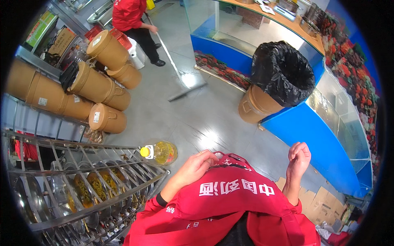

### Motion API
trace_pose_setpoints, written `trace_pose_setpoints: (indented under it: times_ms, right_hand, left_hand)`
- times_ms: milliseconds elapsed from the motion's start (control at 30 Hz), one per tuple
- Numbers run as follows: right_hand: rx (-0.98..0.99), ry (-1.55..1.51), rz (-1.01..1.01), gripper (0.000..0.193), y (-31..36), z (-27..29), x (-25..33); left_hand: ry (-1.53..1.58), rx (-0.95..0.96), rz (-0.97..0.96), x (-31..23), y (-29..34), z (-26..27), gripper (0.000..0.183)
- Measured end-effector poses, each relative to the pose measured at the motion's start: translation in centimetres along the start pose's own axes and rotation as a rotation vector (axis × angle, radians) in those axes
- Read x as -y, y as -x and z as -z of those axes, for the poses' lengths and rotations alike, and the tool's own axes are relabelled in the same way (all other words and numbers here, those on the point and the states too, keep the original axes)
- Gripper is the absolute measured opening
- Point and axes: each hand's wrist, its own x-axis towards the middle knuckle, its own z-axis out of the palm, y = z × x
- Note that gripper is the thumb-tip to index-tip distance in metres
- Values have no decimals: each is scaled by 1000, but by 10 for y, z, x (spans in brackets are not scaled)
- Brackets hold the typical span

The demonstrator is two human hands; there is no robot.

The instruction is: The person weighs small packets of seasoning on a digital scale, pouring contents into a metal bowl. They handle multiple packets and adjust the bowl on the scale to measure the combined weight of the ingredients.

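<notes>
My left hand is at the left edge of the red apron I wear, its fingers bent together on the cloth and the tips partly hidden. My right hand is raised to the right of the apron, fingers curled in, with nothing visible in it. Left of my left hand stands a clear plastic bottle of yellow oil with a yellow cap, on or beside the corner of a metal rack.
Several brown fibre drums stand at the left. Ahead, a person in red pushes a floor squeegee over the wet grey floor. At right are a drum lined with a black bag, blue-sided glass tanks and flattened cardboard.
</notes>
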Motion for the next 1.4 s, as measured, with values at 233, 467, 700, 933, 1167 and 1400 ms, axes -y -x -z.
trace_pose_setpoints:
  times_ms: [233,467,700,933,1167,1400]
  right_hand:
    - [17,65,-45,20,-9,-40,-10]
    - [75,128,-48,20,-47,-66,-20]
    - [127,86,-86,19,-109,-79,-33]
    - [102,73,-111,21,-180,-79,-45]
    - [107,-5,-166,19,-250,-84,-65]
    - [39,-9,-123,19,-288,-117,-81]
  left_hand:
    - [-1,-35,28,13,2,33,15]
    - [-55,-66,0,30,-22,53,14]
    - [59,-175,176,14,-68,64,16]
    - [52,-173,85,7,-142,74,22]
    - [-15,-147,38,-3,-206,89,18]
    - [-35,89,8,10,-266,147,16]
